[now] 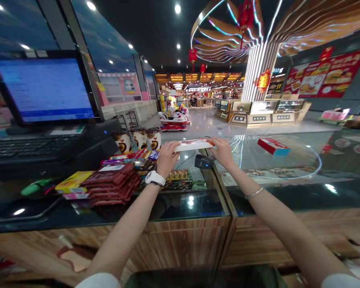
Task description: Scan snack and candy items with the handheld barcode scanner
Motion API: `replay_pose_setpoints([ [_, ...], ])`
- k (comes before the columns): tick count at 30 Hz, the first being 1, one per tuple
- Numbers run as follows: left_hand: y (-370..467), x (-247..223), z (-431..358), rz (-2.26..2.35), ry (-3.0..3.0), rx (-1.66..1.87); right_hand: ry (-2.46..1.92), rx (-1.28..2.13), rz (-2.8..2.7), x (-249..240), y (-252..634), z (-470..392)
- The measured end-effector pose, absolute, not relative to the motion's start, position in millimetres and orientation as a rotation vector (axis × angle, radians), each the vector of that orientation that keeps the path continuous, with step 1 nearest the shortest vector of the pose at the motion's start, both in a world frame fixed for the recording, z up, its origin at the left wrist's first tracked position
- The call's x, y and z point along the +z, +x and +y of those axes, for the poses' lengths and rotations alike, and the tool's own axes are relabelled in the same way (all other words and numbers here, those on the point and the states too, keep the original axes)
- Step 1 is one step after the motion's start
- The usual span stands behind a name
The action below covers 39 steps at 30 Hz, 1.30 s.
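Note:
Between my two hands I hold a flat white box (194, 145) with some orange-red print on its top, raised above the glass counter. My left hand (168, 158), with a white watch at the wrist, grips its left end. The right end is gripped by my right hand (222, 152), and a thin bracelet circles that forearm. Just below the box stands a small black scanner (204, 161) with a blue light. A red box with a blue side (273, 146) lies on the counter to the right.
A monitor (45, 90) and black keyboard (27, 148) stand at the left. Stacked dark red packets (112, 184), a yellow box (74, 181), assorted small packs and several printed cups (138, 138) crowd the counter's left part. The wooden counter front (183, 244) is nearest me.

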<state>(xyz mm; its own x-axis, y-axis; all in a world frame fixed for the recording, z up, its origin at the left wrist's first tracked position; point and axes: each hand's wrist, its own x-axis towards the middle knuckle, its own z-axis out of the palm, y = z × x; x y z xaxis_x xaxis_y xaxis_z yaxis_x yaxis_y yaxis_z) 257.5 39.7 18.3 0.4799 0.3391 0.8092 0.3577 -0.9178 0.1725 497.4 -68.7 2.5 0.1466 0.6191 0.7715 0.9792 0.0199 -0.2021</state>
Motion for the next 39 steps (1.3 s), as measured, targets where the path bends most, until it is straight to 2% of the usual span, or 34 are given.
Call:
replay_pose_setpoints([
  [8, 258, 16, 40, -0.637, -2.865, -1.183, -1.592, -0.74, -1.714, 0, 503, -72],
  [15, 259, 10, 47, -0.68, -2.873, -1.116, -1.549, -0.715, -1.74, -5, 500, -72],
  [25, 257, 15, 39, -0.601, -3.0, -1.218, -1.333, -0.454, -1.539, 7, 501, -71],
  [32, 262, 6, 43, -0.604, -2.859, -1.564, -1.275, -0.258, -1.325, 2, 509, -57],
  [39, 263, 5, 51, -0.487, -2.828, -1.53, -1.232, 0.018, -1.196, -5, 512, -47],
])
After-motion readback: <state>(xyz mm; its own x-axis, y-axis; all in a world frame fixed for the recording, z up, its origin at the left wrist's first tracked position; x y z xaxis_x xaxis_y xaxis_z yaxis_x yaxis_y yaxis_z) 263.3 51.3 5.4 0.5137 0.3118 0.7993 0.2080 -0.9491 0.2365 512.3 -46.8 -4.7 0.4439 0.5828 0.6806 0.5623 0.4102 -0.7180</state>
